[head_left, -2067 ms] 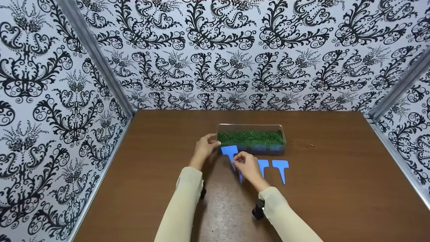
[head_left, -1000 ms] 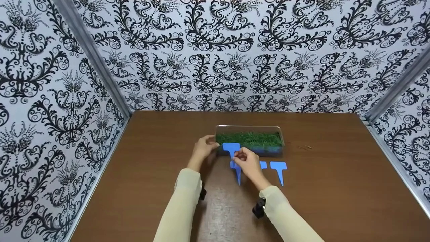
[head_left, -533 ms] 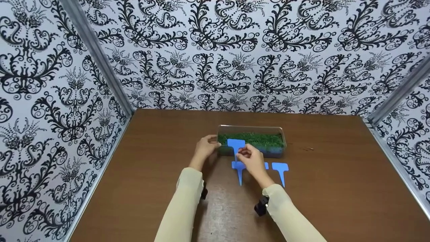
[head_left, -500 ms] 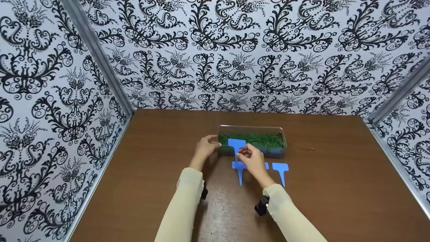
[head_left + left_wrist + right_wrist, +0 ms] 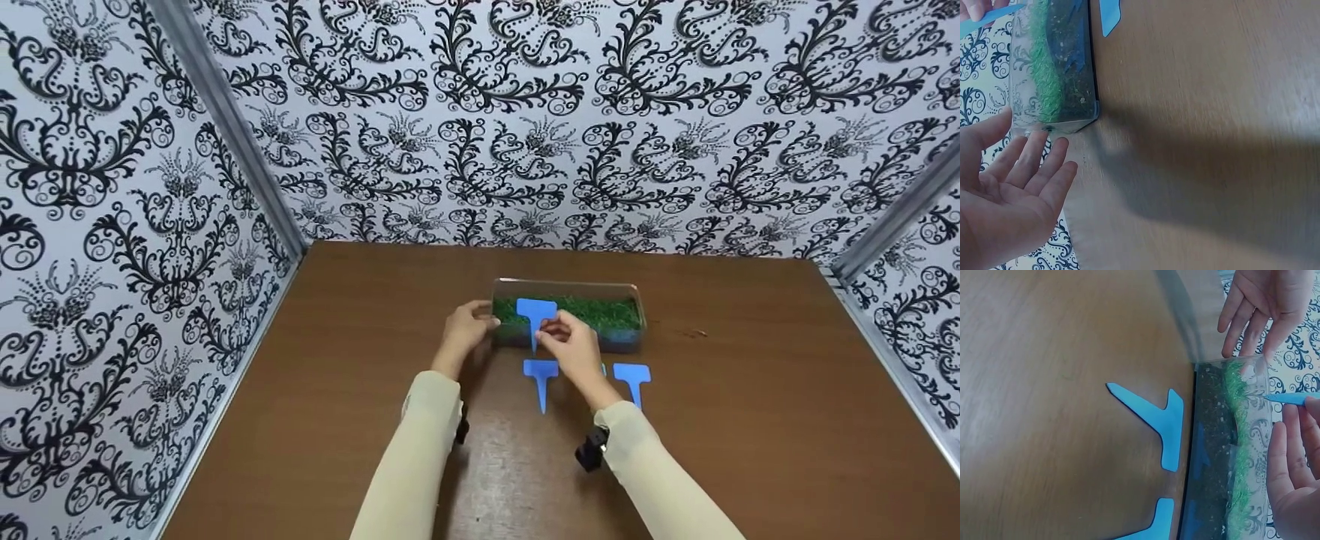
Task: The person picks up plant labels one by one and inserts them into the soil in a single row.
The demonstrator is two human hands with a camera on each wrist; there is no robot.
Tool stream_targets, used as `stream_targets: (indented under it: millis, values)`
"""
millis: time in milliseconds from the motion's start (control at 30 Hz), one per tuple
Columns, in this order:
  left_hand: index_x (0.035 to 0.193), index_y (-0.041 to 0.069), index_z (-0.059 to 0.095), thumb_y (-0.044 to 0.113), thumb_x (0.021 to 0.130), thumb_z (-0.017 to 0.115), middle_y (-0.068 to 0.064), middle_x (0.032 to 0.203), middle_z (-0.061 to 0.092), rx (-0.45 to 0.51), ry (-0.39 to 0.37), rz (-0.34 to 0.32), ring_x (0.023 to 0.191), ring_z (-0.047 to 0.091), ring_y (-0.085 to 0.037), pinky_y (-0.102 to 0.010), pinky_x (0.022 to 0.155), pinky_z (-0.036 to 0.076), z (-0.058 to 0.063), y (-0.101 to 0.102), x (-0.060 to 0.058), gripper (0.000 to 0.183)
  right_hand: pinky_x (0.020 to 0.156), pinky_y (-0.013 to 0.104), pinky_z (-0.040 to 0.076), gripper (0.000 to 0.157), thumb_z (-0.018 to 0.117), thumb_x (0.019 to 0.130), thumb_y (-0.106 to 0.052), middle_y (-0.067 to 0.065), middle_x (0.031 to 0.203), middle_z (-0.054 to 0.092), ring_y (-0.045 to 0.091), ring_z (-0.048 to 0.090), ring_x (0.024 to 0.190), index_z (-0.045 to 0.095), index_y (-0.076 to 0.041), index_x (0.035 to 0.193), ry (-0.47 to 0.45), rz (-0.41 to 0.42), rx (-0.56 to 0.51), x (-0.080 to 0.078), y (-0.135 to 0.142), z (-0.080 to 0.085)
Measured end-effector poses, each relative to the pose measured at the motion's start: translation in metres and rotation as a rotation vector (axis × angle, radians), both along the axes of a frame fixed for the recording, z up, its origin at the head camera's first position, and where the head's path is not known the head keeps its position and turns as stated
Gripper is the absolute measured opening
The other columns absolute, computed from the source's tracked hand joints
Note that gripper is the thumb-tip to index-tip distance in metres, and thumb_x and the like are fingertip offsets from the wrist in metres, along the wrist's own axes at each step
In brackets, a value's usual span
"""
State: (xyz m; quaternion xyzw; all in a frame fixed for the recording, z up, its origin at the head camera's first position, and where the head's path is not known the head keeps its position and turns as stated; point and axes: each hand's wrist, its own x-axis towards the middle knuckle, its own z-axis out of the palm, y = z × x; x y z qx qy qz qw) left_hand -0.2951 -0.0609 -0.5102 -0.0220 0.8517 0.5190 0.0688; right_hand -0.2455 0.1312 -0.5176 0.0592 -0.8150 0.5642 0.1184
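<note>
My right hand pinches a blue T-shaped plant label by its stem, head up and point down. In the head view the label overlaps the front of a clear plastic box holding dark soil and green grass. From the right wrist, the label's tip shows beside the box's upper edge. My left hand is at the box's left end, with its fingers extended and fingertips right at the end wall, as the left wrist view shows.
Before the box, a T-shaped label lies flat on the brown table, and another label lies farther right. Between them a third is mostly hidden by my right hand. Small brown crumbs lie right of the box. Patterned walls enclose the table.
My right hand has raised the plant label and shifted it slightly right, from the box's front left corner to in front of the grass. The label stands more upright. My left hand stays at the box's end.
</note>
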Motion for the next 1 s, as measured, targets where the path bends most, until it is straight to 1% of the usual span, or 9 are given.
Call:
stream_targets:
  millis: [167,400,667,867,1000]
  values:
    - [0.137,0.006,0.060,0.013,0.094,0.068,-0.015,0.122,0.072,0.005,-0.020,0.001,0.116,0.068,-0.029,-0.041,0.099,0.054,-0.001,0.000,0.000,0.045,0.078,0.024,0.057,0.008,0.073,0.089,-0.005,0.018,0.095,0.075,0.025,0.072,0.089,0.068,0.001,0.093,-0.012,0.002,0.015,-0.002,0.000,0.000]
    - [0.138,0.007,0.059,0.014,0.093,0.069,-0.014,0.120,0.073,-0.024,-0.014,-0.005,0.116,0.068,-0.028,-0.042,0.104,0.050,-0.001,0.001,-0.002,0.046,0.073,0.017,0.054,0.010,0.073,0.089,-0.005,0.019,0.096,0.074,0.028,0.072,0.089,0.070,0.001,0.097,-0.028,-0.002,0.012,-0.009,0.001,0.001]
    - [0.139,0.006,0.058,0.014,0.094,0.068,-0.016,0.122,0.072,-0.014,-0.008,-0.014,0.116,0.068,-0.028,-0.042,0.101,0.052,-0.001,0.003,-0.003,0.047,0.076,0.023,0.057,0.011,0.073,0.088,-0.003,0.021,0.096,0.074,0.030,0.072,0.090,0.070,0.003,0.097,-0.022,-0.002,0.001,-0.011,0.003,0.008]
    - [0.139,0.007,0.058,0.015,0.095,0.067,-0.016,0.123,0.071,-0.009,-0.018,-0.013,0.116,0.068,-0.029,-0.042,0.101,0.053,-0.001,0.002,-0.002,0.046,0.074,0.014,0.053,0.011,0.072,0.089,-0.002,0.021,0.098,0.074,0.027,0.072,0.091,0.070,0.003,0.098,-0.046,0.002,-0.015,-0.013,0.004,0.009]
    - [0.139,0.007,0.058,0.014,0.095,0.067,-0.016,0.122,0.071,-0.006,-0.021,-0.009,0.116,0.068,-0.028,-0.042,0.101,0.052,-0.001,0.001,-0.001,0.045,0.074,0.014,0.053,0.010,0.071,0.089,-0.002,0.021,0.099,0.074,0.028,0.072,0.092,0.069,0.003,0.098,-0.043,0.006,-0.016,-0.014,0.005,0.008]
